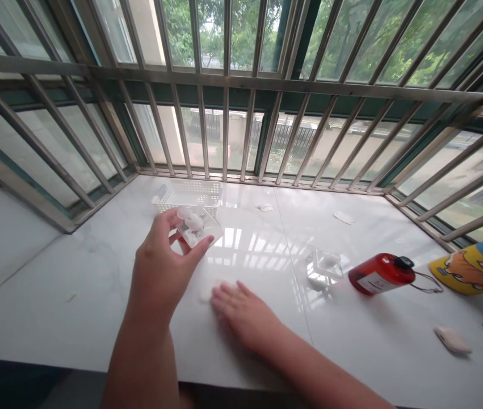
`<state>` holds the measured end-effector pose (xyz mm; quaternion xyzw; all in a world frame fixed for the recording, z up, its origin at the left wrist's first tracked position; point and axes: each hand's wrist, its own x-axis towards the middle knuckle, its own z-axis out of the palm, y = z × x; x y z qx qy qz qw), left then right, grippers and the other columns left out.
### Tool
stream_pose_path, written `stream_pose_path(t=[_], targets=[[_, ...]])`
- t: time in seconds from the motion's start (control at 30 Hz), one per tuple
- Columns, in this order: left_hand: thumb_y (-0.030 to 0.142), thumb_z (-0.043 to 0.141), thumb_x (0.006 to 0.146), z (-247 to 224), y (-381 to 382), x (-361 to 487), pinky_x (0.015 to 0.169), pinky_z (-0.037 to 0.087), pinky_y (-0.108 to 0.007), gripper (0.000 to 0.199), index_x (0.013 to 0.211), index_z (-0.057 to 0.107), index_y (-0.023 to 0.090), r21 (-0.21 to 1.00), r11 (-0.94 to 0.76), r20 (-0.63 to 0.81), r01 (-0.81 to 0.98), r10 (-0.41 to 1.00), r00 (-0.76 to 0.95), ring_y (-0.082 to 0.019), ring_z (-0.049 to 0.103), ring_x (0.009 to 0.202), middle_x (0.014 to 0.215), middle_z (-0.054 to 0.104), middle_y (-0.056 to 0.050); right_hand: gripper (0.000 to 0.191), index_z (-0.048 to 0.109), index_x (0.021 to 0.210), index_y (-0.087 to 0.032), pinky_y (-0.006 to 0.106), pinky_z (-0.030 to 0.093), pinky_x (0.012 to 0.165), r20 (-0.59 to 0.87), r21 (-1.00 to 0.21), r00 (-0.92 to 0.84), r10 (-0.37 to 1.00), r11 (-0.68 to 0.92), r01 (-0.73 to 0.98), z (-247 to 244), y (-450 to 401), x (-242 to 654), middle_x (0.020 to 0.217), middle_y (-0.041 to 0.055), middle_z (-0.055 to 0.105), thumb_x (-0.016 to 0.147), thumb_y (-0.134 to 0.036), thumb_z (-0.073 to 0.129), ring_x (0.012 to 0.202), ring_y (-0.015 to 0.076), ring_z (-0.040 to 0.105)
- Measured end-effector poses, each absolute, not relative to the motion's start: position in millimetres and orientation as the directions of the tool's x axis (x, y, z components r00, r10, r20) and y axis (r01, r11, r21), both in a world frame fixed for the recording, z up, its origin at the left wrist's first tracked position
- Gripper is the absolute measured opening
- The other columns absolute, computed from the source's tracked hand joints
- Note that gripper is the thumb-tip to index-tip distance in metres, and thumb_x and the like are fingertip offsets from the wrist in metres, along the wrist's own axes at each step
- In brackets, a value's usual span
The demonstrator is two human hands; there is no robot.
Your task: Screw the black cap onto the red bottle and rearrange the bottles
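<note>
Left hand (160, 272) gripping a clear plastic box (196, 227) above the white marble counter (75, 289); right hand (243, 315) lying open, palm down on the counter, fingertips touching a white wad (205, 293).

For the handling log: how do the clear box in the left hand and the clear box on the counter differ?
The held clear box is lifted off the counter, gripped by the left hand; the standing clear box rests on the counter, untouched, beside a red bottle. The held one shows several white pieces; the standing one, one white lump. Both are transparent and squarish.
</note>
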<state>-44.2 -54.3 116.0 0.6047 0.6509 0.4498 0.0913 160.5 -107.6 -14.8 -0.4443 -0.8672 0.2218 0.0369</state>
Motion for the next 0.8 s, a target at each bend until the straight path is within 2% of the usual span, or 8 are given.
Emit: stream_pose_path(t=[0.17,0.2,0.27,0.4,0.53,0.57,0.7,0.8], targets=[[0.050,0.095,0.081,124.2,-60.4,-44.3,0.100,0.070,-0.055,0.077,0.146,0.059,0.030,0.708,-0.087,0.385,0.701,0.879,-0.280,-0.039,0.079,0.122,0.144,0.074,-0.011,0.068,0.035,0.171,0.005,0.086,0.016,0.130,-0.129,-0.243,-0.093,0.987,0.059,0.968,-12.3,-20.1,205.7,0.177,0.0377,0.028,0.105,-0.001,0.028,0.169,0.0487,0.029],[0.049,0.095,0.082,124.7,-60.4,-43.3,0.101,0.070,-0.056,0.076,0.146,0.059,0.030,0.707,-0.090,0.386,0.701,0.880,-0.277,-0.039,0.079,0.122,0.144,0.074,-0.011,0.069,0.035,0.171,0.007,0.087,0.018,0.128,-0.129,-0.240,-0.077,0.989,0.044,0.970,-13.3,-13.4,203.8,0.175,0.0400,0.028,0.102,0.001,0.029,0.169,0.0505,0.029],[0.047,0.095,0.083,124.6,-59.6,-41.6,0.102,0.070,-0.054,0.074,0.145,0.059,0.029,0.707,-0.110,0.399,0.698,0.878,-0.266,-0.037,0.079,0.122,0.143,0.074,-0.011,0.069,0.039,0.172,0.001,0.078,0.021,0.134,-0.133,-0.278,-0.188,0.973,0.145,0.950,-16.6,-17.1,187.9,0.177,0.0331,0.031,0.102,-0.002,0.036,0.170,0.0450,0.031],[0.040,0.094,0.084,123.2,-57.6,-42.2,0.102,0.070,-0.051,0.070,0.143,0.060,0.027,0.698,-0.135,0.426,0.703,0.868,-0.256,-0.034,0.080,0.121,0.140,0.075,-0.010,0.060,0.058,0.165,-0.029,0.038,0.015,0.143,-0.116,-0.436,-0.655,0.747,0.554,0.709,-22.4,-56.7,150.2,0.178,-0.0016,0.045,0.105,-0.023,0.056,0.170,0.0192,0.036],[0.038,0.095,0.084,123.5,-58.4,-44.3,0.104,0.069,-0.051,0.070,0.143,0.060,0.028,0.706,-0.126,0.420,0.697,0.867,-0.269,-0.033,0.080,0.121,0.140,0.075,-0.009,0.055,0.067,0.156,-0.037,0.041,0.009,0.143,-0.081,-0.488,-0.757,0.649,0.636,0.598,-19.0,-49.9,156.7,0.169,-0.0076,0.057,0.105,-0.019,0.055,0.165,0.0157,0.044],[0.039,0.095,0.084,123.8,-58.8,-44.0,0.105,0.069,-0.052,0.070,0.144,0.060,0.028,0.710,-0.123,0.418,0.693,0.866,-0.274,-0.033,0.080,0.121,0.140,0.075,-0.009,0.056,0.068,0.155,-0.037,0.043,0.011,0.144,-0.088,-0.467,-0.706,0.702,0.598,0.652,-17.2,-37.1,163.0,0.169,-0.0066,0.059,0.104,-0.016,0.055,0.164,0.0170,0.046],[0.042,0.095,0.084,125.3,-59.9,-39.8,0.104,0.069,-0.052,0.071,0.144,0.060,0.028,0.714,-0.108,0.407,0.692,0.868,-0.285,-0.034,0.079,0.123,0.140,0.075,-0.010,0.071,0.044,0.172,-0.013,0.070,0.016,0.138,-0.075,-0.371,-0.406,0.911,0.353,0.859,-12.1,20.2,181.1,0.182,0.0194,0.034,0.102,-0.003,0.038,0.172,0.0352,0.030],[0.041,0.096,0.084,124.0,-58.7,-38.5,0.102,0.070,-0.052,0.070,0.143,0.061,0.028,0.718,-0.109,0.404,0.687,0.869,-0.285,-0.034,0.080,0.122,0.142,0.074,-0.011,0.070,0.046,0.170,-0.009,0.071,0.018,0.137,-0.081,-0.349,-0.351,0.933,0.303,0.887,-13.5,31.4,175.6,0.180,0.0236,0.036,0.101,-0.002,0.039,0.171,0.0378,0.031]])
